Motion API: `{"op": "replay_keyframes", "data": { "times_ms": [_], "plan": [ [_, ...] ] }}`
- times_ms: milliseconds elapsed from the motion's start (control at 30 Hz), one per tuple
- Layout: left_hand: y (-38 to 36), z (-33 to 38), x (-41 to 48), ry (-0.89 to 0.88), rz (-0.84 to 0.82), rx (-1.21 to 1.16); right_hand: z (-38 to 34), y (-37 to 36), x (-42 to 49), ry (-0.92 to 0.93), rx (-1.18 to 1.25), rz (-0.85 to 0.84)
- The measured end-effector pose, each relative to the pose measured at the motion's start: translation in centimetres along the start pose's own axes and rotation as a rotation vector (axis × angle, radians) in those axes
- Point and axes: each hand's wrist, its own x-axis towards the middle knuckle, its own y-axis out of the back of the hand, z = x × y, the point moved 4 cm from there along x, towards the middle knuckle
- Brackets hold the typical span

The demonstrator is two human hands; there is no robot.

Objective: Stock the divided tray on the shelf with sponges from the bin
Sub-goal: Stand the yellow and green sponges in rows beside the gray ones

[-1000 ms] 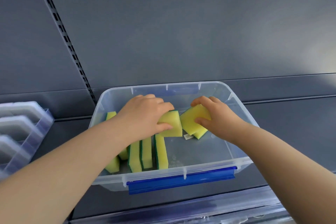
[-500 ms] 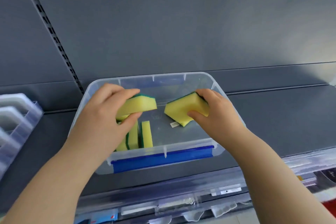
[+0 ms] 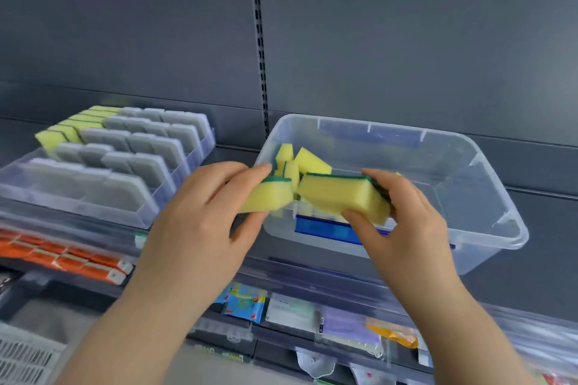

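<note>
Your left hand (image 3: 200, 222) pinches one sponge (image 3: 266, 198), your right hand (image 3: 406, 228) grips a second sponge (image 3: 337, 197); both lie long-axis left to right, nearly end to end, over the bin's (image 3: 469, 166) near-left rim

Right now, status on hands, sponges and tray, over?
Left hand grips one sponge, right hand grips a second sponge, both at bin front. Tray at left, far lane part-stocked. Nothing seen between.

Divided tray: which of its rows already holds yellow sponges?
The rearmost row of the divided tray, nearest the back wall: yellow sponges stand in it; the nearer rows show only grey dividers.
</note>
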Motion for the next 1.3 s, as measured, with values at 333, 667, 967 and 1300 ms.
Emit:
{"op": "replay_keyframes", "data": {
  "times_ms": [333,667,967,1300],
  "plan": [
    [11.9,-18.6,-9.2,0.105,0.076,0.019,-14.2,-15.7,-3.3,0.052,0.078,-0.039],
    [17.3,-33.5,-13.3,0.251,-0.060,-0.072,-23.1,-27.7,-1.7,0.033,0.127,-0.105],
    [14.6,-45.7,-7.1,0.189,-0.097,-0.094,-24.9,-39.5,7.8,-0.021,0.199,-0.104],
    [13.9,-58.4,-0.8,0.279,-0.106,-0.061,-27.9,-49.4,19.8,0.009,0.144,-0.170]
  ]
}}
